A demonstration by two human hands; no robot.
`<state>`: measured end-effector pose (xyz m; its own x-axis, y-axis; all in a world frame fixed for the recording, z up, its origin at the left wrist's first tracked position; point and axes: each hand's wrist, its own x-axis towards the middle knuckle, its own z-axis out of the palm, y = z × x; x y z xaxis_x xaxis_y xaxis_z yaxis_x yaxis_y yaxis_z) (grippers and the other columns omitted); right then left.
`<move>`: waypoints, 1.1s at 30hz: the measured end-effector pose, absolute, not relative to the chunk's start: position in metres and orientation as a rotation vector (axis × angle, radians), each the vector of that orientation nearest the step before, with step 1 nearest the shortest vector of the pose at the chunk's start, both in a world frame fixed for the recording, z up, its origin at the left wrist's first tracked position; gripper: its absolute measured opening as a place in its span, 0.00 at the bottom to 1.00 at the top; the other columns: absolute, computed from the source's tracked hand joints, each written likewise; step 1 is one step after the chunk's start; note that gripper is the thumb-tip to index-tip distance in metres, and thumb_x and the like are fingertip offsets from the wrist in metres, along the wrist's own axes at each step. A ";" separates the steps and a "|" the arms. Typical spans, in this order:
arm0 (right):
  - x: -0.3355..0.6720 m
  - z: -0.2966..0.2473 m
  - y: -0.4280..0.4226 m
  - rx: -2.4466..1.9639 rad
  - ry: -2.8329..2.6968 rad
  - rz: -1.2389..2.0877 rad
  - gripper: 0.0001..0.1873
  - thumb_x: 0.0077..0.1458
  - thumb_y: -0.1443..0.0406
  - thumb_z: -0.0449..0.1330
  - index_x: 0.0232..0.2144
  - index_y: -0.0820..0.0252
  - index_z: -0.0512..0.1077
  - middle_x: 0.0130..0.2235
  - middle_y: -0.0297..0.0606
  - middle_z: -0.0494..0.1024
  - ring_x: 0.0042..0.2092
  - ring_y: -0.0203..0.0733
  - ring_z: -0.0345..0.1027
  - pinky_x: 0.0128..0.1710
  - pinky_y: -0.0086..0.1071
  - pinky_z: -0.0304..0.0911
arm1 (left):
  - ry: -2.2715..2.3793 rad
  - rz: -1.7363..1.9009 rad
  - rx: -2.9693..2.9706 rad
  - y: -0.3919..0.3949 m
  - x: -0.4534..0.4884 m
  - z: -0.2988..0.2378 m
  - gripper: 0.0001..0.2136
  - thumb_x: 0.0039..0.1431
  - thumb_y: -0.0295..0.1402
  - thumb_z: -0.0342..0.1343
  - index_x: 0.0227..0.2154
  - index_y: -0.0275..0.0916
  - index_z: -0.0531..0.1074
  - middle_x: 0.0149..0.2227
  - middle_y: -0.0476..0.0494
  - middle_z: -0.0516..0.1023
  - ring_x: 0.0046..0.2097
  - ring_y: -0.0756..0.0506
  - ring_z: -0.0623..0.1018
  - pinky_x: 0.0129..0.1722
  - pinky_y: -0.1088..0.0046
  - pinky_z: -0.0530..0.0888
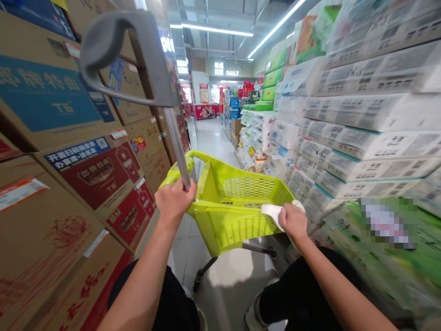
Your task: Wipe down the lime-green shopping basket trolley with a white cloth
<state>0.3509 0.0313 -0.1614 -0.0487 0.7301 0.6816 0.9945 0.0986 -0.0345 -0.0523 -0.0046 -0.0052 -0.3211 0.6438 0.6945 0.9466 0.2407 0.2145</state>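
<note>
A yellow-green shopping basket cart [227,227] on dark wheeled legs stands in front of me, with perforated walls. My left hand [175,200] is wrapped round the lower end of its metal pole, close to the basket's rim. That pole rises to a large grey looped handle [163,59] at the upper left. At the basket's right end my right hand [293,221] is closed on a white cloth or paper [272,212], which lies against the rim. Part of the white piece is hidden behind my fingers.
Stacked cardboard cartons [79,174] line the aisle's left side. White packs of tissue paper [361,142] are piled high on the right, with a green pack [375,262] low down near me. A pale tiled floor [210,133] runs ahead between them.
</note>
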 end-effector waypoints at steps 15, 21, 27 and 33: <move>0.180 -0.117 0.026 -1.180 -2.126 -0.316 0.16 0.65 0.59 0.46 0.35 0.58 0.70 0.33 0.40 0.74 0.36 0.44 0.63 0.39 0.35 0.50 | -2.092 -0.851 -1.474 -0.001 -0.047 0.001 0.18 0.59 0.46 0.46 0.28 0.41 0.76 0.28 0.40 0.79 0.33 0.41 0.77 0.30 0.69 0.62; 0.324 -0.159 0.045 -1.456 -2.052 -0.532 0.14 0.62 0.59 0.46 0.28 0.56 0.66 0.29 0.41 0.69 0.36 0.47 0.60 0.39 0.38 0.50 | -2.088 -0.855 -1.446 0.004 -0.075 0.003 0.18 0.57 0.46 0.47 0.30 0.40 0.76 0.28 0.40 0.78 0.34 0.41 0.77 0.30 0.69 0.61; 0.255 -0.143 0.038 -1.551 -1.730 -0.486 0.14 0.62 0.63 0.46 0.26 0.56 0.66 0.30 0.42 0.70 0.37 0.48 0.58 0.41 0.39 0.50 | -2.142 -0.857 -1.448 0.006 -0.042 0.000 0.17 0.58 0.45 0.47 0.29 0.40 0.76 0.28 0.38 0.77 0.34 0.40 0.77 0.32 0.68 0.64; 0.115 -0.101 0.010 -1.290 -1.782 -0.200 0.17 0.67 0.60 0.43 0.36 0.58 0.69 0.36 0.41 0.72 0.41 0.47 0.60 0.44 0.39 0.50 | -2.107 -0.870 -1.557 0.001 -0.011 -0.003 0.18 0.60 0.44 0.46 0.31 0.40 0.77 0.28 0.36 0.78 0.35 0.39 0.77 0.35 0.67 0.66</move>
<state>0.1147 0.0098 -0.1010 -0.0519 0.6791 0.7322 0.8247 0.4427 -0.3521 -0.0112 0.0013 -0.0028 -0.3150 0.7130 0.6264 0.9472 0.1951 0.2543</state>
